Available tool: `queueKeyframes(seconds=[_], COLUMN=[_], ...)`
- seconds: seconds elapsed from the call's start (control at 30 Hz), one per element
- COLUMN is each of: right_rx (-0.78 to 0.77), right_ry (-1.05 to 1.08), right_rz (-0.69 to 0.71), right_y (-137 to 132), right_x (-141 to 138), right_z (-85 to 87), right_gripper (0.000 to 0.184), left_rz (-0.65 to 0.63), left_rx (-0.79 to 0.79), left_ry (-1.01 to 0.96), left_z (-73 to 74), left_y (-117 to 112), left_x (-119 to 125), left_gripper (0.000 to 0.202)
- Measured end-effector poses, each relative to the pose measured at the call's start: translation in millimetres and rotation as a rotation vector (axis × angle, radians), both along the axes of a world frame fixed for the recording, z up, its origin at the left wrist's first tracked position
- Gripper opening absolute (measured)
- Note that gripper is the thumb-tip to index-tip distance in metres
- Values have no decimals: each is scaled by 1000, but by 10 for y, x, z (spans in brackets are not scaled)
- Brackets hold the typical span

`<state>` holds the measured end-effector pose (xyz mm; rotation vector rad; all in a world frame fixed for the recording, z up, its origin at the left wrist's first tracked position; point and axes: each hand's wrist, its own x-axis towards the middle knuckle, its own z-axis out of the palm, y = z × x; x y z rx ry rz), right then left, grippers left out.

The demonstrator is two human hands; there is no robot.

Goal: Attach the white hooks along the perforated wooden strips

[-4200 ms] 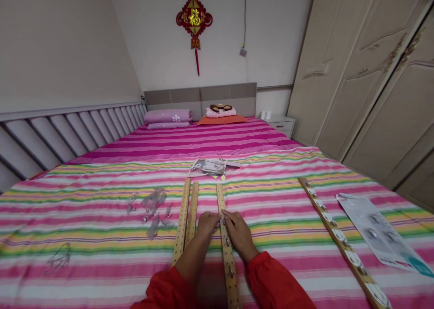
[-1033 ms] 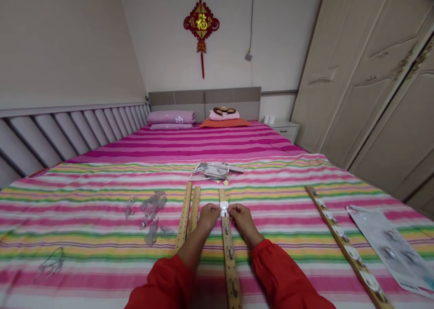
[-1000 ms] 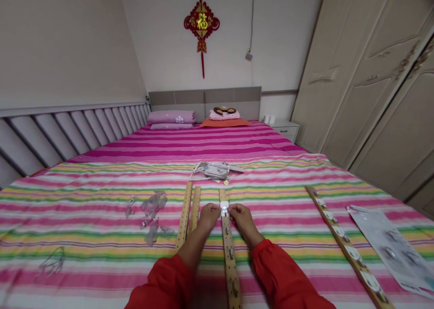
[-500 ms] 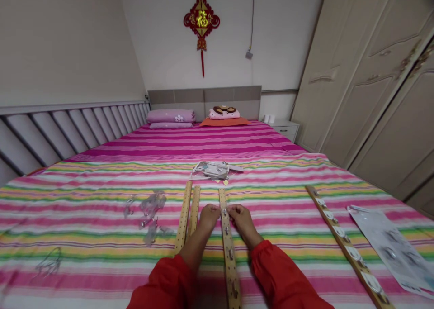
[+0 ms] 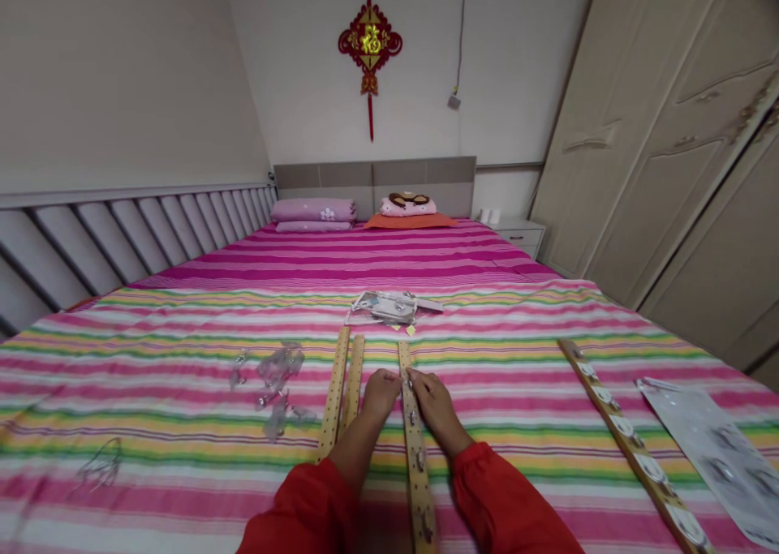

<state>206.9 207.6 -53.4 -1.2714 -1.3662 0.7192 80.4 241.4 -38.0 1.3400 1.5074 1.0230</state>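
A narrow wooden strip (image 5: 416,440) with rows of holes lies lengthwise in front of me, bearing several small shiny metal pieces (image 5: 419,459) along it. My left hand (image 5: 382,393) is closed at the strip's left edge near its far end; whatever its fingertips pinch is too small to make out. From the other side my right hand (image 5: 433,404) pinches a small metal fitting (image 5: 410,384) on the strip, thumb and index finger together. Two more perforated wooden strips, a longer one (image 5: 333,396) and a shorter one (image 5: 353,380), lie left of my left hand.
Small clear bags (image 5: 280,367) with metal bits lie to the left, near a thin wire tangle (image 5: 101,465). Beyond the strips is a pile of packets (image 5: 389,305). At right lie a wooden strip with white round pieces (image 5: 626,428) and a clear package (image 5: 706,440), on the striped bedsheet (image 5: 200,489).
The whole view has shifted slightly, moving things a little right and down. Both hands stay at the same metal fitting, with only small finger movements.
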Motion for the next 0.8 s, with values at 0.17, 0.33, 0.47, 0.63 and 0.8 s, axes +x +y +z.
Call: queueKeyframes(seconds=[0.17,0.33,0.47,0.63,0.8], right_rx=[8,1,-55,-209,-280], right_ry=[-72,27,208,473,681], right_rz=[26,14,2,-29,-69], right_y=[-34,-35,-63,-120,-282], right_x=[-20,-26,-3,47,107], right_z=[42,63,69,39,-7], right_gripper=[42,47,50,48,44], left_rz=[1,2,-35,-55,-26], left_rx=[-2,-9,-30,-21,123], left_ry=[1,-5,-46,-111,-151], left_z=[11,40,120,233,233], left_y=[-24,-52,-111,-349,-748], left_x=[8,12,5,-190,-822], left_gripper=[6,8,10,7,21])
